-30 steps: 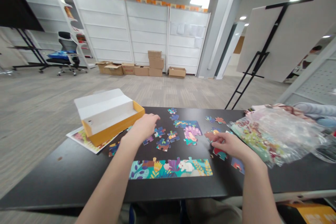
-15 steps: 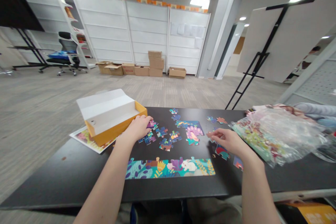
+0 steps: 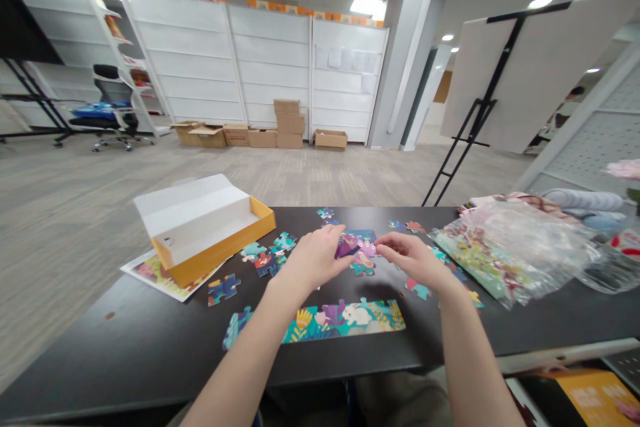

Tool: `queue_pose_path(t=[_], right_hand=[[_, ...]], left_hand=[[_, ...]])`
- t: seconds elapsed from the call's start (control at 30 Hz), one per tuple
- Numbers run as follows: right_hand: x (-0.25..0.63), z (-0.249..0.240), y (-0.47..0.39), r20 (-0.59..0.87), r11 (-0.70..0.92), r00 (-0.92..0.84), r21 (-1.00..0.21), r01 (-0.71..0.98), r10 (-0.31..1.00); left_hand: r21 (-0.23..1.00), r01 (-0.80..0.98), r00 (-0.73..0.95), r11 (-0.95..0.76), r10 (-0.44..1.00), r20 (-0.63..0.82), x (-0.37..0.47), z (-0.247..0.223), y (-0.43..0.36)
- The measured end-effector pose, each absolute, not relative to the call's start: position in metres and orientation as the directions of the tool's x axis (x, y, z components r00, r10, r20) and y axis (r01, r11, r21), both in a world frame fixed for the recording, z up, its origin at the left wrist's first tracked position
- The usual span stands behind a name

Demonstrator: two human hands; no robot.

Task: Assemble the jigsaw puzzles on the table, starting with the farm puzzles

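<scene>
My left hand (image 3: 315, 255) is over the middle of the black table, its thumb and fingers closed on a purple puzzle piece (image 3: 345, 247). My right hand (image 3: 413, 259) is opposite, thumb and forefinger drawn together at the right edge of a partly joined puzzle section (image 3: 364, 267) with a pink-purple bird. Whatever its fingertips pinch, if anything, is too small to make out. Nearer to me lies a joined puzzle strip (image 3: 357, 317) with a white rabbit and plants; my left forearm covers part of it.
Loose puzzle pieces (image 3: 265, 260) lie left of my left hand, with several more (image 3: 419, 288) by my right. An open yellow box (image 3: 213, 240) rests on a printed sheet (image 3: 145, 267) at the left. Clear plastic bags (image 3: 530, 247) with colourful contents lie at the right.
My left hand has moved right from beside the box to the bird section, now with a purple piece in it. My right hand has shifted left and slightly up towards the same section.
</scene>
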State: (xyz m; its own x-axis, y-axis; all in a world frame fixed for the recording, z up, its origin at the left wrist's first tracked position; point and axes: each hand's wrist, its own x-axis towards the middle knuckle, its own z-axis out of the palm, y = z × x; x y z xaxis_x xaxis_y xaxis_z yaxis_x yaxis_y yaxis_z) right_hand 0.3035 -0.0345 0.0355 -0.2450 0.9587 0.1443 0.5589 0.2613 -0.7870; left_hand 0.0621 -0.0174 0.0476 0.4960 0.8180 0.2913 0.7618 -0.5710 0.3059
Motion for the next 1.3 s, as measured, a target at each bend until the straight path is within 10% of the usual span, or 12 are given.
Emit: queue_pose_path(t=[0.3, 0.6, 1.3], right_hand=[[0.301, 0.028, -0.028, 0.138, 0.235, -0.248, -0.876, 0.422, 0.959], [0.349, -0.001, -0.019, 0.131, 0.219, -0.178, -0.666, 0.713, 0.975], [0.328, -0.009, -0.01, 0.03, 0.13, -0.133, -0.514, 0.848, 0.991]], left_hand=[[0.291, 0.729, 0.548, -0.62, 0.783, 0.296, 0.088, 0.044, -0.025], [0.102, 0.792, 0.596, -0.603, 0.798, 0.09, 0.077, 0.038, -0.017], [0.113, 0.683, 0.719, -0.722, 0.691, 0.068, 0.094, 0.011, -0.018]])
